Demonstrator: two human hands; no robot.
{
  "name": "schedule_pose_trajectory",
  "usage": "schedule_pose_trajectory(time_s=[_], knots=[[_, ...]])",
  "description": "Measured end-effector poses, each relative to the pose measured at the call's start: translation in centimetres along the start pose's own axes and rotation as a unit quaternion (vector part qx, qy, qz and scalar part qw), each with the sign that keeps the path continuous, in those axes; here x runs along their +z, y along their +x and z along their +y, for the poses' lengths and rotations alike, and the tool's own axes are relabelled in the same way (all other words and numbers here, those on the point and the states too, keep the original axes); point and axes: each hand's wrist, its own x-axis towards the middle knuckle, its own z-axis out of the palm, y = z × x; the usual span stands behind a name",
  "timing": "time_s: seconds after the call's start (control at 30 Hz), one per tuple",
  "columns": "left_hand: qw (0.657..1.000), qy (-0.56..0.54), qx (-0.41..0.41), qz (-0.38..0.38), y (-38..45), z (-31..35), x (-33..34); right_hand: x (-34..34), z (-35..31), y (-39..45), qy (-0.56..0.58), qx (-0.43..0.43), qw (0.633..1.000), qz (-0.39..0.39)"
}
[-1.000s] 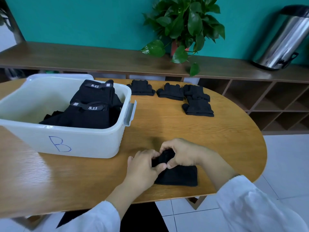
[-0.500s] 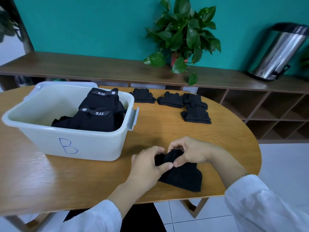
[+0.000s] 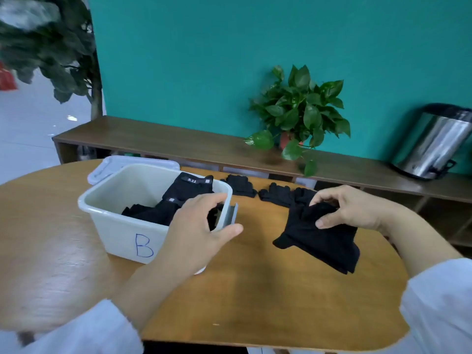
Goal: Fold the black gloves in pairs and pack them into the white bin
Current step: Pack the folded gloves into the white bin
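one folded pair of black fabric gloves [image 3: 319, 238] hung clear of the oval wooden table [image 3: 255, 290], right of centre, pinched at its upper edge by the right hand [image 3: 350, 209] with thumb and curled fingers clamped on the cloth. the lower part drooped and splayed at the corners, so the bundle looked soft, light and limp, likely to unfold if held by one edge only; a grip across the folded middle would probably keep the layers together. the left hand [image 3: 196, 231] hovered near the right end of the white plastic bin marked "b" [image 3: 122, 231], fingers loosely curved and apart, holding nothing. several black gloves with small labels [image 3: 189, 187] already lay packed inside the bin's right half. more loose black gloves [image 3: 275, 194] waited on the far side of the table, just beyond the bin.
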Motion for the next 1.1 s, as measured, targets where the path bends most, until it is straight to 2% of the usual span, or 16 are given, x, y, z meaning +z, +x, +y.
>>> schedule_pose_trajectory(time_s=[0.17,0.4,0.53,0.87,1.1], knots=[[0.991,0.072,-0.068,0.09,1.7,-4.0,-6.4,-2.8,-3.7,2.6,-0.024,-0.025,0.999,0.033],[0.951,0.241,-0.158,0.108,2.6,-9.3,-10.2,-4.5,-10.2,9.6,-0.042,-0.077,0.994,0.058],[0.945,0.24,-0.196,0.105,2.9,-10.8,-10.1,-3.7,-14.0,14.2,-0.047,-0.124,0.989,0.062],[0.959,0.186,-0.191,0.092,2.9,-13.3,-10.5,1.2,-22.6,24.2,-0.08,-0.249,0.964,0.056],[0.964,0.171,-0.184,0.088,1.2,-14.3,-11.0,6.7,-27.8,25.6,-0.116,-0.363,0.924,-0.016]])
